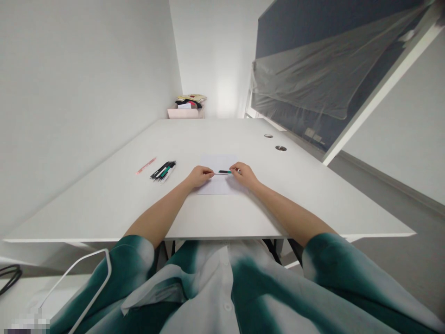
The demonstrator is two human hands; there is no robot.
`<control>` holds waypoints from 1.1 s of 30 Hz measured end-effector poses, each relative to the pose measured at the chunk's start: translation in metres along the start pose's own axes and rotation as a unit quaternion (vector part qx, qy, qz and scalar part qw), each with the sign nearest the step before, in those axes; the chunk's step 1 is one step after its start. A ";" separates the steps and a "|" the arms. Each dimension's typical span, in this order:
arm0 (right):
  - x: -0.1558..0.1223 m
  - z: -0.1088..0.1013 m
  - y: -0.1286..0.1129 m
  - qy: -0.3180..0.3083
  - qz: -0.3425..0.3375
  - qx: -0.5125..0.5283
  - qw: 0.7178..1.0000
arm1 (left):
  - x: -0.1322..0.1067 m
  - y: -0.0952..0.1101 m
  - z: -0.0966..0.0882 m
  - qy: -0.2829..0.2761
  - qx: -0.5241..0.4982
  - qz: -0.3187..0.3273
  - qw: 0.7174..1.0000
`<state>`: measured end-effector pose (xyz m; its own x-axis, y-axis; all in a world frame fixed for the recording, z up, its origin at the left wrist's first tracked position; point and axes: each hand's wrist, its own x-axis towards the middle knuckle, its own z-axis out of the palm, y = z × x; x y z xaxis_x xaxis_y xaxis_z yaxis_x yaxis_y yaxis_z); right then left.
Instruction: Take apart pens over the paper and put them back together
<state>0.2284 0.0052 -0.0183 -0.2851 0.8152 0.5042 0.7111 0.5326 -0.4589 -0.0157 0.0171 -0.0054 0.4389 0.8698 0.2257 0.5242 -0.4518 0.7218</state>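
1. Right now, I'm looking along a long white desk set against a white wall, with a plastic-sheeted panel standing off to the right and a pale pink box sitting beyond the far edge.
2. Nearer in, I'm picking out two round metal grommets in the desktop, a sheet of white paper lying flat, and, left of it, a bundle of dark pens beside a pink pen.
3. I'm seeing both hands gripping: the left hand is pinching the thin dark end of a slim pen, and the right hand is clasping its green-banded end.
4. That pen is staying level over the paper, between the hands. I'm judging it light, stiff and a little slippery, so I'm favouring a hold on the green band, which is standing out against the dark barrel.
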 end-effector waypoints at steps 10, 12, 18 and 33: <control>0.001 0.001 0.008 -0.101 0.040 -0.150 0.983 | 0.001 -0.016 -0.009 0.002 -0.035 -0.039 0.999; 0.001 -0.001 0.004 -0.114 0.042 -0.158 0.980 | 0.001 -0.016 -0.009 0.003 -0.035 -0.040 0.999; 0.002 -0.005 -0.002 -0.136 0.066 -0.174 0.973 | 0.001 -0.017 -0.008 0.005 -0.067 -0.044 0.997; -0.002 -0.007 0.026 -0.056 0.033 -0.097 0.993 | 0.002 -0.027 -0.017 0.042 -0.046 -0.061 0.996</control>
<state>0.2522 0.0157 -0.0262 -0.2960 0.8724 0.3891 0.8382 0.4325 -0.3321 -0.0412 0.0349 -0.0135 0.3107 0.9325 0.1840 0.4984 -0.3247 0.8038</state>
